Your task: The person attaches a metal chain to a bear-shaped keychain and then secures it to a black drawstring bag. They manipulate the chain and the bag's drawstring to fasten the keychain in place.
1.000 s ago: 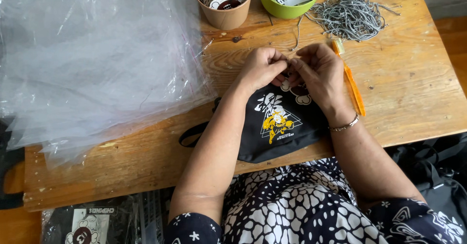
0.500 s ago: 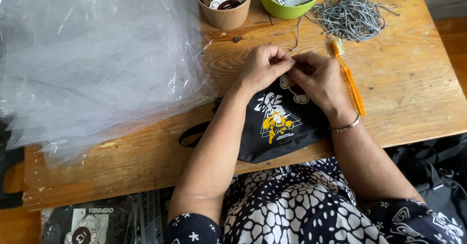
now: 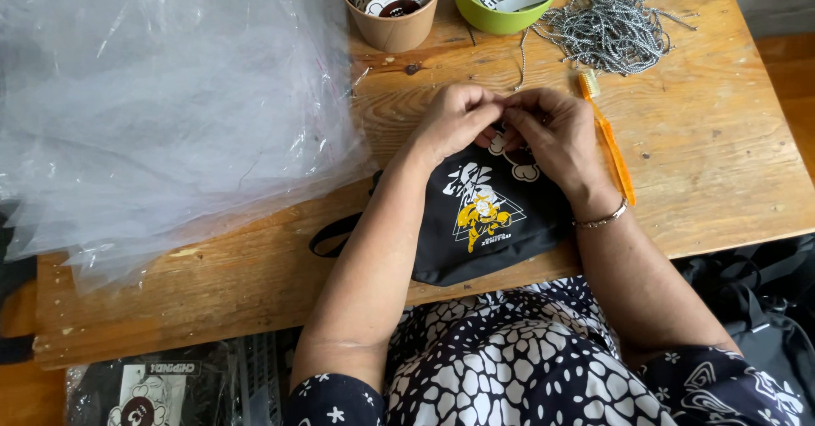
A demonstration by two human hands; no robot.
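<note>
Nearest you, the black pouch (image 3: pixel 488 222) lies on the table edge (image 3: pixel 212 307); your left hand (image 3: pixel 454 120) and right hand (image 3: pixel 556 133) pinch together at its top, tag seemingly unfinished. Beyond, the cord pile (image 3: pixel 607 27) waits.

Over the black pouch (image 3: pixel 488 222) the left hand (image 3: pixel 454 120) and right hand (image 3: pixel 556 133) have drawn closer — fingertips now meeting at its top edge. More round white tags (image 3: pixel 518 161) (earlier partly covered) show beneath the right hand.
</note>
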